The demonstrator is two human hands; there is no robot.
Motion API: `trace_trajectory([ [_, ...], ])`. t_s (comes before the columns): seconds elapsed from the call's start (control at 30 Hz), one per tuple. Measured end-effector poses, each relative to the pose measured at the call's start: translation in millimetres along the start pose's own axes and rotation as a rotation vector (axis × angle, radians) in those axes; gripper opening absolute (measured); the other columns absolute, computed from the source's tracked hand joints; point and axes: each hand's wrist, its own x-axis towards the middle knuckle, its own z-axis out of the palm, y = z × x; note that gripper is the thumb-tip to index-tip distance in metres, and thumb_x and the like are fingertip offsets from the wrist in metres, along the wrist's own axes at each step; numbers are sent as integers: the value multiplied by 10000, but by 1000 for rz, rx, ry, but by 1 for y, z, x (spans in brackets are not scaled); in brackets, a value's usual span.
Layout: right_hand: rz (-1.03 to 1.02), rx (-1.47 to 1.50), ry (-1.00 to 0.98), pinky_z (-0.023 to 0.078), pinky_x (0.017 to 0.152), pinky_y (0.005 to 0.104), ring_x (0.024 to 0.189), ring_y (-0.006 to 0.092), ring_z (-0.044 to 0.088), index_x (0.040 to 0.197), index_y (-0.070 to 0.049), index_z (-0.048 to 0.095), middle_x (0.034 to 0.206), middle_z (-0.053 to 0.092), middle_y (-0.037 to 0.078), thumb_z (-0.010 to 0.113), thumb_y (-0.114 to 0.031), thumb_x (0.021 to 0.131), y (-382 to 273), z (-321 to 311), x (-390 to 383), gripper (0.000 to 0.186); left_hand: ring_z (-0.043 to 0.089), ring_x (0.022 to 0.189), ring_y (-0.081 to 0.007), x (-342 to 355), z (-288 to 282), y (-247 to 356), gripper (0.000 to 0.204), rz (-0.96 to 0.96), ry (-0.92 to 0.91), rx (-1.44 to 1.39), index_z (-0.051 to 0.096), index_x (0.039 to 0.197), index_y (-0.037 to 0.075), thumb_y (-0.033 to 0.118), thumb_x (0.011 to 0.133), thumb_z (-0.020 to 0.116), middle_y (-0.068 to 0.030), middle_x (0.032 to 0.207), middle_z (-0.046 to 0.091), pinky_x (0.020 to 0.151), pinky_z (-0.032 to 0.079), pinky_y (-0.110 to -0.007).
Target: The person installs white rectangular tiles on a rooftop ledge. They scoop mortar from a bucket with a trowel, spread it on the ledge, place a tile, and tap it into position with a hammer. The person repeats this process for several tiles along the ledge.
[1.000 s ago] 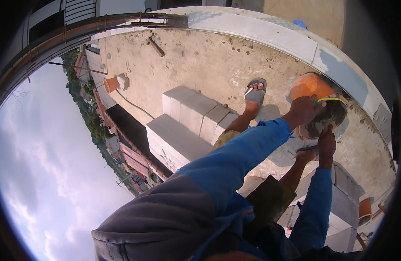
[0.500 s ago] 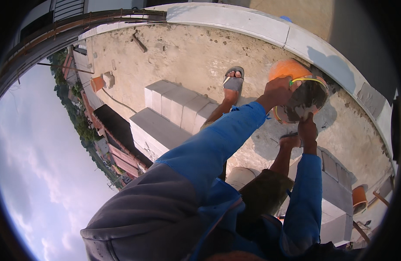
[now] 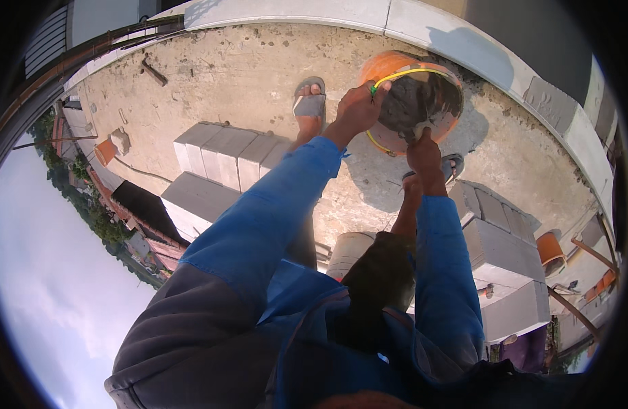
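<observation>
One orange plastic bucket (image 3: 382, 66) of grey mortar (image 3: 410, 102) was tilted on the concrete floor (image 3: 225, 75) — its one yellow handle (image 3: 416, 70) clasped by the left hand (image 3: 357, 111); the hold of the right hand (image 3: 423, 153), at the bucket, could not be told.

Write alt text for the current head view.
The left hand holds the yellow handle of a tilted orange bucket containing dark grey mix; the right hand is at its near rim. Pale blocks are stacked nearby on the floor.
</observation>
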Motion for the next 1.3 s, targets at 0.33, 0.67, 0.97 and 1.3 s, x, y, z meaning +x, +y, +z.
trace_trajectory([
  [0.33, 32, -106, 32, 572, 955, 599, 1056, 516, 742, 1428, -35, 493, 1104, 759, 308, 591, -351, 1055, 12, -29, -8, 498, 733, 967, -492, 10, -11, -21, 657, -9, -22, 64, 692, 1159, 36, 642, 1117, 442, -278, 947, 750, 857, 551, -562],
  [0.67, 68, 427, -455, 579, 938, 567, 1085, 506, 746, 1538, -72, 486, 1180, 761, 294, 596, -368, 1052, -16, -3, -18, 580, 745, 970, -479, 5, -12, -23, 592, -52, -10, 87, 699, 1223, 45, 594, 1105, 511, -271, 940, 760, 867, 568, -537],
  [0.97, -112, 171, -227, 555, 973, 565, 1143, 499, 726, 1486, -111, 567, 1201, 749, 324, 649, -396, 1024, 33, -38, -33, 549, 702, 850, -165, 38, -29, -88, 432, -124, -10, -169, 731, 1188, 21, 430, 1095, 627, -79, 861, 749, 789, 559, -371],
  [1.3, -13, 773, -431, 417, 629, 297, 687, 79, 485, 1430, 32, 620, 791, 544, -12, 665, -247, 1057, 68, -82, -2, 468, 700, 1018, -193, 54, -90, -100, 519, -283, -33, -156, 567, 1485, 26, 226, 1026, 701, -126, 1182, 737, 855, 556, -339],
])
